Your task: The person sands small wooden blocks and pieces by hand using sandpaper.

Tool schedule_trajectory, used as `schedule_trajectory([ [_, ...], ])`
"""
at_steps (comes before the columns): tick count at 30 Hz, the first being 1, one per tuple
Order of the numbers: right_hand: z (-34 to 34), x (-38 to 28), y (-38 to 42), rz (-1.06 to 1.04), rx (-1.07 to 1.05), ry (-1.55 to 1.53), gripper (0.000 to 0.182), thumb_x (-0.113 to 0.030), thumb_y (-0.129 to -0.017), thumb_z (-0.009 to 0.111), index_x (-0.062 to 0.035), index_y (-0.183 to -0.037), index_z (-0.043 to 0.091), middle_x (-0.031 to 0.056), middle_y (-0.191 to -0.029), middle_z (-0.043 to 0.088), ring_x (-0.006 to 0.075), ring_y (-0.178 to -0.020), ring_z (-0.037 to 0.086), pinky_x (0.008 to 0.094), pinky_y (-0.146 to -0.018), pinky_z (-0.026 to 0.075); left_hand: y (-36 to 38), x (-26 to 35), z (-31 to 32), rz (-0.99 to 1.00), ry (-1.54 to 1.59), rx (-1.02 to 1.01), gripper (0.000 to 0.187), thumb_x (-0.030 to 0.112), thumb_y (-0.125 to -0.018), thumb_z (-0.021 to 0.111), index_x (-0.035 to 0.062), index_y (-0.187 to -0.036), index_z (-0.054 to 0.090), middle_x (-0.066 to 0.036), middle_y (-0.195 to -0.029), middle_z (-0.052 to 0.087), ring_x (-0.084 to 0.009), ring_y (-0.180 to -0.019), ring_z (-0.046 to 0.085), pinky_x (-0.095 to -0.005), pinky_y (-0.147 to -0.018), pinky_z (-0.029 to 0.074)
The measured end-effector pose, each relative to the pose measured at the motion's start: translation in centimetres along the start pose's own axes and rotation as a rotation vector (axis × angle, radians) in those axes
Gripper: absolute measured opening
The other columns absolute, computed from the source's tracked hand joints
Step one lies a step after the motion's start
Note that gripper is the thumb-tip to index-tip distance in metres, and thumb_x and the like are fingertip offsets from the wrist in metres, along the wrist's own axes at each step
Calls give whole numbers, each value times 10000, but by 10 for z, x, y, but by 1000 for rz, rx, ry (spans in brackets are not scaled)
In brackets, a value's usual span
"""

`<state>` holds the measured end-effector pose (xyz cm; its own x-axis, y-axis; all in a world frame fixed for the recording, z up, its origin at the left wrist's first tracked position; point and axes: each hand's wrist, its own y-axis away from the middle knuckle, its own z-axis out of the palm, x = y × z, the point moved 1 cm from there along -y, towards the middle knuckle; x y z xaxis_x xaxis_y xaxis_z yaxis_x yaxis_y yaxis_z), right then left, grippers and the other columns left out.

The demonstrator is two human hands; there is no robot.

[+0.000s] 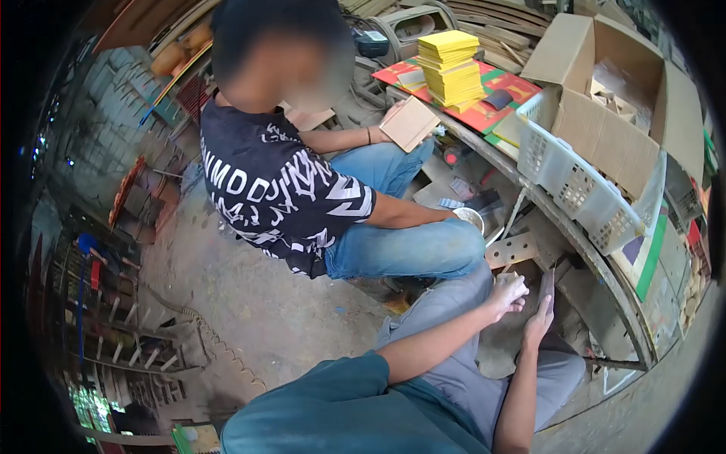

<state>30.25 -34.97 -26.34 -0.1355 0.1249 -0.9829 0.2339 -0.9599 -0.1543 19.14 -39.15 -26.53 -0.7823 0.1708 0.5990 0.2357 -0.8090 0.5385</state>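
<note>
My left hand is closed, its fingers curled and pale with dust. At its fingertips shows a small tan piece, too small to name. Just to the right, my right hand is closed round the lower end of a thin wooden board, which stands upright and shows nearly edge-on. The two hands are a short way apart, above my grey trousers. Behind them is a flat wooden piece with holes.
A co-worker sits close on my left, holding a wooden panel, the other hand at a white bowl. A workbench edge runs along my right, with a yellow stack, a plastic basket and a cardboard box.
</note>
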Motion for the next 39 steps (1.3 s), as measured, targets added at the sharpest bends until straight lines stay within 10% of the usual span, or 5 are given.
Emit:
schedule_trajectory([
  [11,15,-12,14,246,-111,-131,455,-328,-999,412,42,-1236,530,36,-903,619,83,-732,549,206,-631,437,-5,-21,-6,73,-435,35,891,186,-869,557,24,-1463,-87,-158,-1056,552,-219,-885,589,-340,-695,520],
  [17,9,-6,-1,251,-203,-86,427,-250,-987,437,71,-1263,503,139,-1229,578,203,-1071,575,326,-925,434,18,-20,3,577,-1013,36,981,158,-804,610,-8,-1446,-113,-336,-1465,115,-408,-1376,182,-398,-1053,320],
  [22,-2,8,-13,118,-223,-61,379,-90,-946,468,73,-1289,477,135,-1277,551,201,-1134,548,306,-971,408,21,-9,6,730,-1085,13,565,148,-815,619,-53,-1305,426,-256,-1165,557,-396,-1048,560,-416,-924,437],
  [32,-9,22,-15,372,-159,-167,342,-76,-929,502,44,-1249,511,112,-1203,586,199,-1050,591,320,-887,471,22,-18,3,847,-1375,-3,571,80,-781,600,12,-1324,439,-241,-1393,362,-424,-1146,488,-426,-937,435],
  [39,-7,10,-15,583,-79,-331,357,-159,-952,506,-12,-1277,493,85,-1117,620,197,-934,631,320,-786,517,0,-1,2,532,-847,232,270,157,-880,592,-43,-1061,571,-177,-878,660,-192,-706,667,-332,-601,519],
])
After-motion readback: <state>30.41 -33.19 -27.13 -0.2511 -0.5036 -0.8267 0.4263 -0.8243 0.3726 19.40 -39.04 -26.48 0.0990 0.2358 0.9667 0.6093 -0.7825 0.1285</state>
